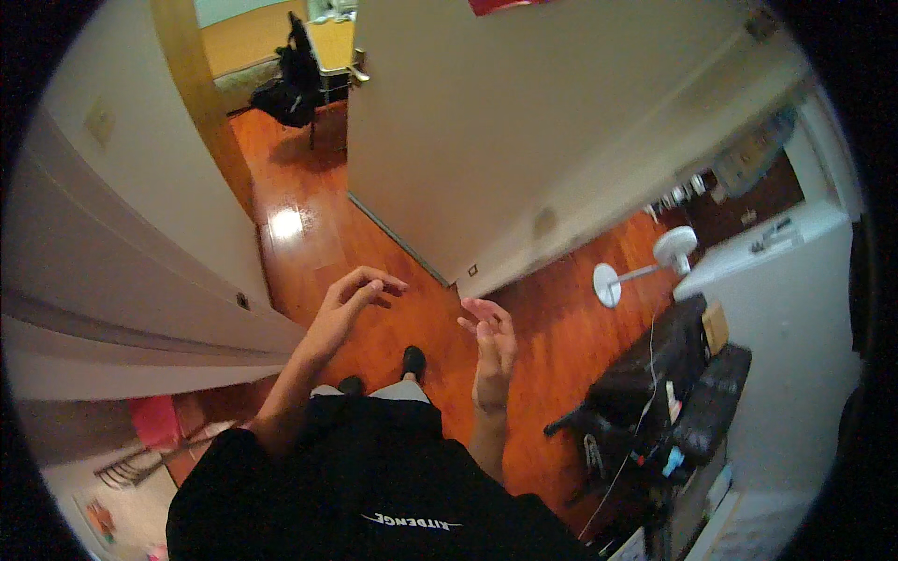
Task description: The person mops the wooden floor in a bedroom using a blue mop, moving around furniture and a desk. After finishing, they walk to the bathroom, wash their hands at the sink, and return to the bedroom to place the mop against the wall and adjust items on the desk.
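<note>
My left hand (365,288) is raised above the wood floor (421,319), holding nothing, its fingers slightly bent and apart. My right hand (495,336) is up at about the same height, empty too, with loosely curled fingers and the palm turned inward. A gap separates the two hands. Between and beyond them is the bottom corner of a pale door panel (449,140), which has a metal handle (359,69) at its far left edge. Neither hand appears to touch it. Below the hands are my dark shoes (414,361).
Past the doorway frame (193,84), a black bag (287,88) is by a yellow-topped table (333,43). To the right are a white pedestal fan (607,284) and a black sofa (638,357) with a cardboard box (715,328) and a white cable (653,372). A wall (140,231) borders the left.
</note>
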Tool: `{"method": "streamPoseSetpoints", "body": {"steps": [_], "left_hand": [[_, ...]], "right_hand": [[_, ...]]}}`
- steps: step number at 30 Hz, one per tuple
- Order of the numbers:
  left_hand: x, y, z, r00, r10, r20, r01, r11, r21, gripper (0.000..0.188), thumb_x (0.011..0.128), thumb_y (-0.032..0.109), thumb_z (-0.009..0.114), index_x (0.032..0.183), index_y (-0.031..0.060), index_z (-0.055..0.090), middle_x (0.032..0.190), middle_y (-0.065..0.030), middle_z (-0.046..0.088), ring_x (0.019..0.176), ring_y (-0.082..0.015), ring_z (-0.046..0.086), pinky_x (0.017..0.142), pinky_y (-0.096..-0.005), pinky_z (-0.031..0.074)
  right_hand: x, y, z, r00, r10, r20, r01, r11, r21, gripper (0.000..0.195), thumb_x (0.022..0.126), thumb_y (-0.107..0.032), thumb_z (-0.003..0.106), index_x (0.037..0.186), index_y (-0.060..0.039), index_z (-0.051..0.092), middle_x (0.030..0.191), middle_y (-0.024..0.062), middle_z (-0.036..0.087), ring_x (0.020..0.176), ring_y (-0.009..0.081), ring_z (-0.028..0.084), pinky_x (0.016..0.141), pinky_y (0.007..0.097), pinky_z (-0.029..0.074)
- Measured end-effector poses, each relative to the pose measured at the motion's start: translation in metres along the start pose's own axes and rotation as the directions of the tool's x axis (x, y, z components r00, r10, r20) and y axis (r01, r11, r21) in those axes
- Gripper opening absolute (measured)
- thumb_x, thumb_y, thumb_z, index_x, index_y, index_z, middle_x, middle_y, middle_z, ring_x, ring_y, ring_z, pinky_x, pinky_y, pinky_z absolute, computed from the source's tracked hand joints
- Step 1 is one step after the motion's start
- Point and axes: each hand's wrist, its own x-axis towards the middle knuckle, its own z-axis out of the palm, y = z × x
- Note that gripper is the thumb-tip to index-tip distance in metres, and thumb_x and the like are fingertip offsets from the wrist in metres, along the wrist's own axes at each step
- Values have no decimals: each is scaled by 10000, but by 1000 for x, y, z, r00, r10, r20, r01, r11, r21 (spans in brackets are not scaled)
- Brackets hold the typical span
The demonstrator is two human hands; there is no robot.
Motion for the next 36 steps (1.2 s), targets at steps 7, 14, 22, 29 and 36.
{"method": "streamPoseSetpoints", "body": {"steps": [7,14,22,29,36], "left_hand": [[64,-8,19,943,82,-323,-62,995,72,228,1008,177,469,1076,21,620,1112,-111,666,1060,-210,625,889,-361,504],[102,0,9,846,154,-510,-87,984,154,224,995,190,494,1084,24,615,1099,-119,666,1049,-207,628,888,-359,509],[143,0,-70,731,216,-647,-143,976,164,207,979,185,520,1072,22,607,1083,-112,658,1056,-211,618,893,-359,499],[207,20,-186,699,235,-675,-177,972,155,221,959,194,542,1084,22,601,1092,-120,655,1037,-217,623,876,-367,512],[255,51,-283,702,231,-673,-167,973,159,197,956,151,545,1097,24,597,1077,-103,657,1030,-189,615,879,-333,493]], "right_hand": [[126,12,-43,973,38,227,-57,995,79,285,990,-145,473,1224,4,540,1236,135,591,1180,222,546,1000,365,438],[225,35,-43,933,72,353,-115,988,102,280,1009,-182,449,1202,-5,547,1191,129,607,1150,208,576,970,361,474],[299,65,47,831,118,544,-162,986,33,260,974,-171,469,1144,-11,585,1128,133,643,1099,217,599,972,371,470],[367,84,149,750,163,641,-243,969,38,233,951,-117,508,1131,9,584,1109,150,653,1077,233,614,994,393,466],[423,99,241,759,208,617,-284,958,27,244,946,-149,503,1128,0,564,1032,157,658,1031,261,634,966,413,483]]}}
